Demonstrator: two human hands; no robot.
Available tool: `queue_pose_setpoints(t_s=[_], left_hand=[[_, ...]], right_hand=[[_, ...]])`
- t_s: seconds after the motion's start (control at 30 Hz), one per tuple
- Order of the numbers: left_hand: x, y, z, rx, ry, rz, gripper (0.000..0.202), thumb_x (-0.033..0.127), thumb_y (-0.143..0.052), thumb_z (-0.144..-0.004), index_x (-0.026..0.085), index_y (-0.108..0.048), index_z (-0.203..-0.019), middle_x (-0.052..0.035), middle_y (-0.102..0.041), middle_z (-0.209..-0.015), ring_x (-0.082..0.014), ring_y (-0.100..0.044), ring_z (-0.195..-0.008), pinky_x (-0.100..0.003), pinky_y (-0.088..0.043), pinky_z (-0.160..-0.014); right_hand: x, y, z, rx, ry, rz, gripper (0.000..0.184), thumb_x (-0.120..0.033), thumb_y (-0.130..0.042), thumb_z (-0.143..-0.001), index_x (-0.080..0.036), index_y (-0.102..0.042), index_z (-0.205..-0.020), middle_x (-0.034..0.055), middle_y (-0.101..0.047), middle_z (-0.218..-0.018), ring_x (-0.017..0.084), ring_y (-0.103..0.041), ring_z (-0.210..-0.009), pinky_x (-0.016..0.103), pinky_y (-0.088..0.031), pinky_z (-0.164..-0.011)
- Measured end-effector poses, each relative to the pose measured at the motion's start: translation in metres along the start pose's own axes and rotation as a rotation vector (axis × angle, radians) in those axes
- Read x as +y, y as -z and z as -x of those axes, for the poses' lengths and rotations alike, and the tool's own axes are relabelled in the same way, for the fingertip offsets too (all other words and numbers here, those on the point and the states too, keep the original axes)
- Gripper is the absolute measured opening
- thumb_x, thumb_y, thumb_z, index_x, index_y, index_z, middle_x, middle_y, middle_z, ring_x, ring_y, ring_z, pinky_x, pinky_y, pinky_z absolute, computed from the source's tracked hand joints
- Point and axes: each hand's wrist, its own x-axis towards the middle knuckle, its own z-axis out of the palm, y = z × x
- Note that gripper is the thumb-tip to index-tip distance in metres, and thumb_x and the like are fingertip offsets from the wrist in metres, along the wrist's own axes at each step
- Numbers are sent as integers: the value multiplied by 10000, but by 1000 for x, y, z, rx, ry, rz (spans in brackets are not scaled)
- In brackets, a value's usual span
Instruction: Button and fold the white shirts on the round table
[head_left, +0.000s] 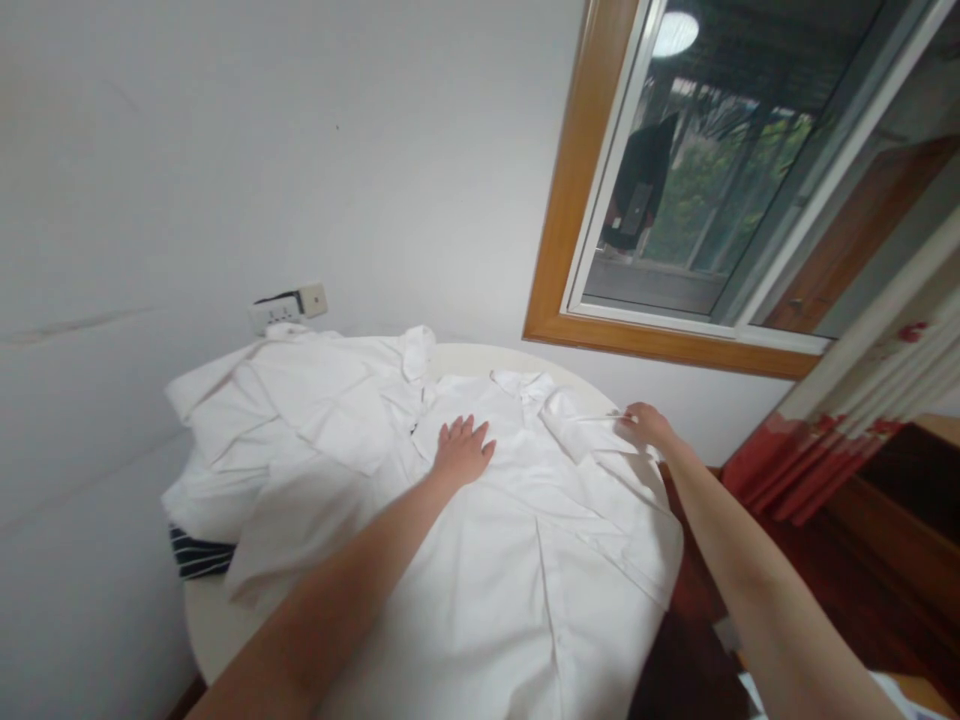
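A white shirt (517, 560) lies spread over a round, pale table (214, 620), its collar toward the wall and its lower part running toward me. Flat on the upper part of the shirt, near the collar, rests my left hand (463, 452) with its fingers spread. Out at the table's right edge, my right hand (646, 425) pinches a part of the shirt that looks like a sleeve, drawn out to the side. Heaped on the left half of the table are more white garments (300, 410).
A dark striped cloth (201, 555) pokes out beneath the heap. Wall sockets (281, 312) sit just behind the table. To the right are a wood-framed window (555, 230) and a red and cream curtain (840, 440).
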Motion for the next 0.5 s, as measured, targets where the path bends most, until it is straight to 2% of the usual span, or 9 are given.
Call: queue_pose_setpoints(t_s=[0.1, 0.17, 0.23, 0.3, 0.37, 0.43, 0.5], left_hand=[[-1, 0, -1, 2, -1, 4, 543, 480, -341, -918, 221, -478, -1375, -147, -387, -1473, -340, -307, -1372, -571, -194, -1100], [-1, -1, -2, -3, 1, 12, 547, 487, -343, -916, 226, -474, -1378, -142, -389, -1473, -340, -306, -1373, -573, -189, -1102], [-2, -2, -3, -7, 1, 19, 551, 491, -349, -913, 226, -472, -1380, -142, -385, -1475, -347, -303, -1372, -578, -189, -1099], [-2, -3, -4, -10, 1, 20, 549, 487, -352, -912, 226, -473, -1380, -145, -381, -1477, -353, -301, -1372, -584, -190, -1095], [-2, -4, -4, -15, 1, 20, 548, 484, -353, -912, 225, -474, -1379, -146, -380, -1477, -357, -300, -1371, -588, -193, -1092], [-2, -4, -4, -19, -1, 25, 544, 485, -358, -911, 223, -480, -1373, -145, -390, -1471, -359, -302, -1369, -592, -198, -1089], [-3, -3, -5, -11, -4, 40, 533, 485, -389, -902, 220, -504, -1350, -139, -416, -1455, -353, -310, -1365, -578, -217, -1089]], right_hand=[[8, 23, 5, -25, 66, -99, 324, -440, -482, -870, -174, -657, -809, 67, -671, -886, 178, -570, -814, 250, -398, -709], [7, 45, 12, -75, 142, -206, 416, -528, -453, -851, -177, -593, -677, 20, -606, -686, 148, -506, -658, 242, -356, -619], [-4, 69, 23, -97, 222, -366, 473, -590, -433, -829, -177, -536, -624, -11, -531, -604, 127, -450, -597, 237, -324, -577], [-27, 91, 36, -115, 252, -563, 479, -616, -443, -815, -175, -534, -653, -25, -501, -596, 118, -430, -585, 234, -327, -572], [-60, 107, 49, -133, 264, -767, 456, -607, -461, -820, -172, -557, -728, -20, -525, -653, 121, -455, -624, 233, -361, -606], [-100, 112, 61, -232, 293, -923, 421, -584, -491, -823, -174, -585, -832, -5, -568, -749, 128, -490, -683, 239, -397, -661], [-143, 106, 73, -317, 363, -990, 385, -557, -499, -838, -179, -577, -851, -8, -555, -761, 119, -479, -688, 233, -402, -663]])
